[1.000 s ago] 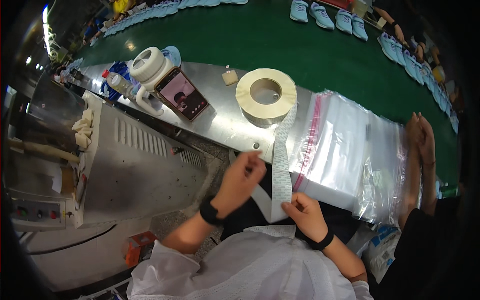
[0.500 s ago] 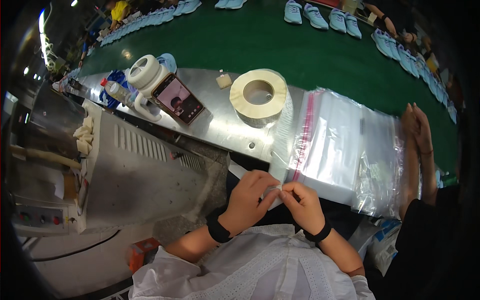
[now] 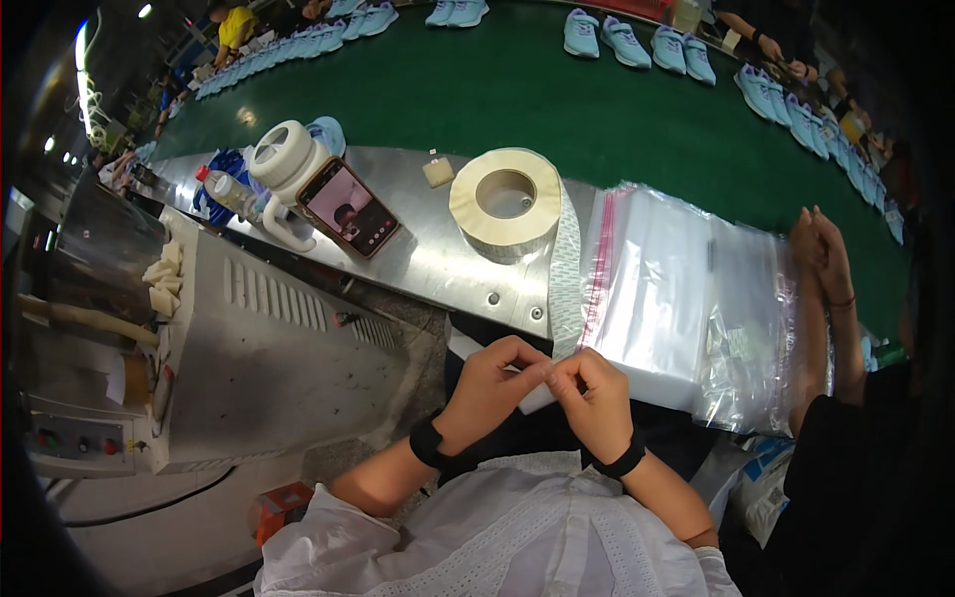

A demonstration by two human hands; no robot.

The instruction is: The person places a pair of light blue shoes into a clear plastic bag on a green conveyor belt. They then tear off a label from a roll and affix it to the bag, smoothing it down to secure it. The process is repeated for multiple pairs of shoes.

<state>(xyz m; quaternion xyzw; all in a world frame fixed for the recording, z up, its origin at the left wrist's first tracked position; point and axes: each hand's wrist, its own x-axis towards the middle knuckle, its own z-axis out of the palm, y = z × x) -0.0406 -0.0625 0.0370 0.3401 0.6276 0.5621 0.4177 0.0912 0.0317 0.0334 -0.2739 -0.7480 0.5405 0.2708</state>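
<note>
My left hand [image 3: 492,386] and my right hand [image 3: 593,393] meet fingertip to fingertip just below the metal table's [image 3: 438,261] near edge, both pinching the free end of a white label strip [image 3: 566,279]. The strip runs up over the table edge to a large cream roll of labels [image 3: 504,202] lying flat on the table. Both wrists wear black bands. A stack of clear zip bags with a red seal line [image 3: 665,289] lies just right of the strip.
A phone [image 3: 349,208] leans on a white tape roll [image 3: 286,156] at the table's left, by bottles [image 3: 231,189]. A grey metal machine [image 3: 259,358] stands left. Behind, a green conveyor belt [image 3: 517,90] carries light blue shoes [image 3: 623,38]. Another person's forearms [image 3: 826,298] rest at right.
My hands have come together: a second ago they were apart along the hanging strip, now both pinch its end at one spot, closer to the table edge.
</note>
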